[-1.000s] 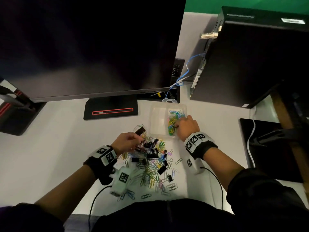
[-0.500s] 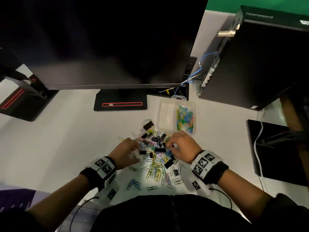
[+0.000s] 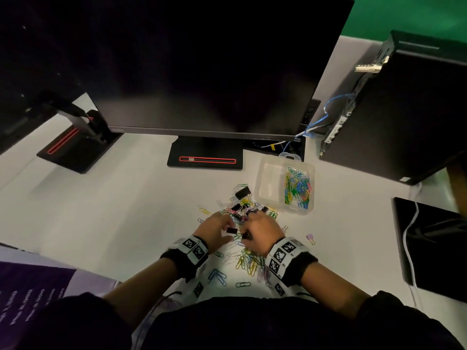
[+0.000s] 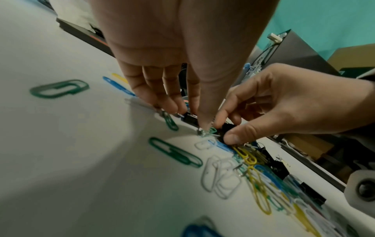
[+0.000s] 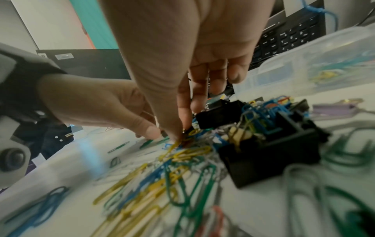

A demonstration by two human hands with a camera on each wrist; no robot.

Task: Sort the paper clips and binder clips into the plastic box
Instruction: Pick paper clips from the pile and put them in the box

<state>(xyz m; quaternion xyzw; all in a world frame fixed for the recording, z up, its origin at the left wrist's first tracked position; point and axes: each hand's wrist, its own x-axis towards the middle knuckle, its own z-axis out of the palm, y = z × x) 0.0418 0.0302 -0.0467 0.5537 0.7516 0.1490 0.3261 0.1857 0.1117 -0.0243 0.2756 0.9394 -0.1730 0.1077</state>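
A clear plastic box [image 3: 285, 208] stands right of the monitor base; its right compartment holds coloured paper clips [image 3: 297, 188] and its left one looks empty. On the white desk in front of me lies a mixed pile of paper clips and black binder clips [image 3: 243, 205]. Both hands are down in the pile, close together. My left hand [image 3: 223, 229] pinches a small black binder clip [image 4: 190, 118] between thumb and fingers. My right hand [image 3: 247, 232] pinches another black binder clip [image 4: 227, 130] with thumb and forefinger [image 5: 180, 121], tangled in yellow and blue clips.
A large monitor [image 3: 202, 66] and its base [image 3: 206, 152] stand behind the pile, with a keyboard [image 5: 288, 36] behind the box. A black computer case [image 3: 404, 109] is on the right, a black pad with a white cable [image 3: 409, 238] beside it. One lilac binder clip [image 3: 310, 237] lies apart.
My right hand has come back from the box's paper clip compartment to the pile and now pinches a binder clip. My left hand stayed at the pile and drew nearer to me.
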